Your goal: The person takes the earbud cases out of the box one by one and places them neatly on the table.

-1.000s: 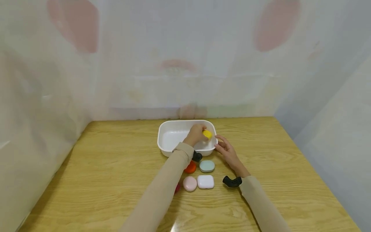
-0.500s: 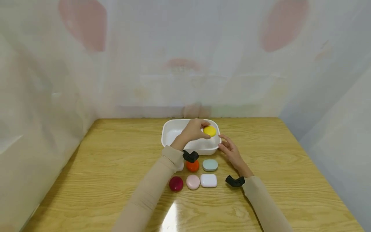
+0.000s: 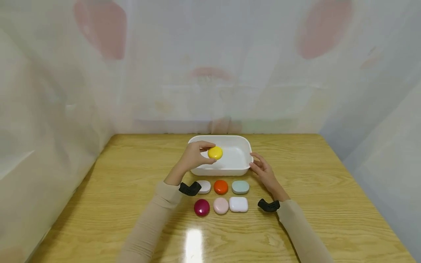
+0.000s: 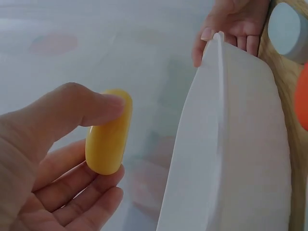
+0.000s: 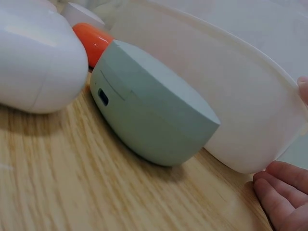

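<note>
My left hand (image 3: pixel 193 156) pinches a round yellow earbud case (image 3: pixel 215 153) between thumb and fingers. In the head view this case appears over the white plastic basin (image 3: pixel 223 172); the left wrist view shows the yellow case (image 4: pixel 109 139) held up on edge, above the rim. At the basin's right end, my right hand (image 3: pixel 265 176) grips the rim with thumb and fingertips. Nearest to that hand on the table lies a pale green oval earbud case (image 3: pixel 240 187), whose charging port shows in the right wrist view.
In front of the basin, two rows of cases lie on the wooden table (image 3: pixel 296 157): speckled white (image 3: pixel 204 187) and orange (image 3: pixel 220 187) beside the green; dark red (image 3: pixel 201 207), pink (image 3: pixel 220 205) and white (image 3: pixel 238 204) nearer. A printed curtain (image 3: pixel 210 98) hangs behind.
My left hand has lifted the yellow case from inside the basin's right part and carried it left. My right hand keeps its place at the basin's end.
</note>
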